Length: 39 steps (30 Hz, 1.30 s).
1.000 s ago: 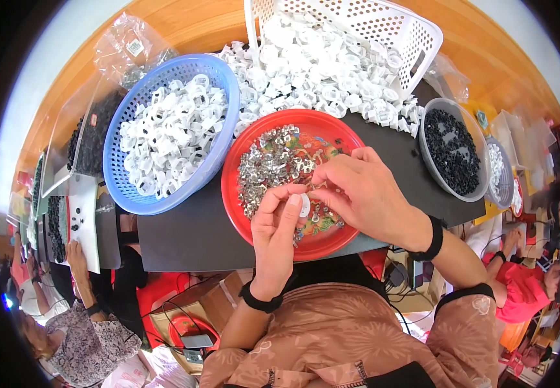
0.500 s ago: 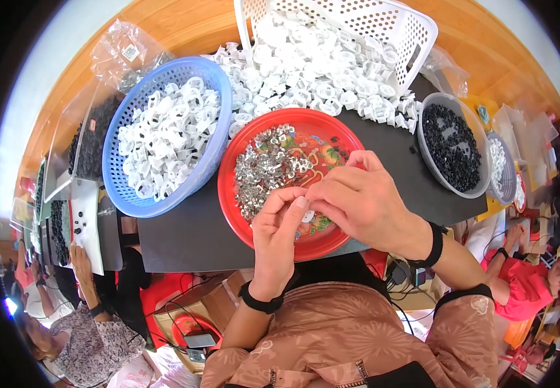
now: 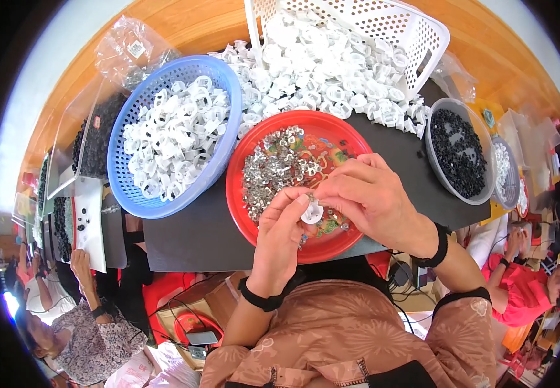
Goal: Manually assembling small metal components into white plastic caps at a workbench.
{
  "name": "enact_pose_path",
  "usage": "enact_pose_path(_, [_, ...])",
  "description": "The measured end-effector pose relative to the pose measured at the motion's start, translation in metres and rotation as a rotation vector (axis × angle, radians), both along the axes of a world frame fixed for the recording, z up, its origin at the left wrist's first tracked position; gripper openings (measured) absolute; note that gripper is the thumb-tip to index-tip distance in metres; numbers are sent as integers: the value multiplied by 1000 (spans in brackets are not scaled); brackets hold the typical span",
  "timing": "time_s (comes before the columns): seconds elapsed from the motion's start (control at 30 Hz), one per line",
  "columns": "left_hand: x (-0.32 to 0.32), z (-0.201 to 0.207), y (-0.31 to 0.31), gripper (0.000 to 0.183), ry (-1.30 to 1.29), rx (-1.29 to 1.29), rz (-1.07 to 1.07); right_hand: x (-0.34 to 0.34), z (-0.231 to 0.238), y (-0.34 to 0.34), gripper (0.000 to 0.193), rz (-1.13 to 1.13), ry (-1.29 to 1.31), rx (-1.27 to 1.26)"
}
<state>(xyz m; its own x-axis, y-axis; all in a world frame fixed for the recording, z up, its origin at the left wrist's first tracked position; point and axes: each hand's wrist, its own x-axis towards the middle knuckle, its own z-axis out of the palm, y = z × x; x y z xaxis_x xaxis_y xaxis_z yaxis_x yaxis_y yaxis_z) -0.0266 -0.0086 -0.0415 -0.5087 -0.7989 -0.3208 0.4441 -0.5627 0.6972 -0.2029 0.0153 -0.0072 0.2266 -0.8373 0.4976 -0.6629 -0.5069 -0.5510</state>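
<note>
Over a round red tray point(image 3: 236, 213), my two hands meet fingertip to fingertip. My left hand point(image 3: 281, 229) pinches a small round white plastic part point(image 3: 313, 212) between thumb and forefinger. Close against it, the bent fingers of my right hand point(image 3: 371, 197) are pressed together at the part's upper edge; whatever they hold is too small to make out. Small shiny metal pieces point(image 3: 273, 165) heap up in the tray's left half, and a few lie scattered on its patterned bottom.
A blue basket point(image 3: 117, 174) of white plastic parts stands to the left. Behind the tray, white parts point(image 3: 331, 71) spill from a tipped white basket point(image 3: 422, 32). At right is a clear bowl point(image 3: 486, 169) of black pieces. Other people point(image 3: 99, 343) sit on both sides.
The white part between my fingers has turned and now shows its round face more fully. My hands stay together over the tray; the whole view has shifted slightly.
</note>
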Motion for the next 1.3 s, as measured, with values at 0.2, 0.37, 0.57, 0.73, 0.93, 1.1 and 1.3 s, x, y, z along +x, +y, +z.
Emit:
enact_pose_path(0.2, [-5,12,-4,16,-145,-96,67,-1,13,-8,7,18,-105,263])
enact_pose_path(0.37, [2,3,-7,12,-357,-572,98,-3,23,-16,8,69,-429,710])
enact_pose_path(0.57, [0,7,-7,13,-272,-437,72,3,14,-23,15,129,-745,843])
enact_pose_path(0.73, [1,5,-10,11,-156,-128,-22,4,10,-25,12,149,-750,902])
enact_pose_path(0.93, [0,5,-11,13,-56,-3,2,5,9,-21,17,40,-749,822])
enact_pose_path(1.1, [-1,9,-13,13,-15,84,30,-4,-2,-17,14,-17,-697,724])
enact_pose_path(1.3, [-4,10,-12,13,-14,88,26,8,4,-10,11,9,-693,690])
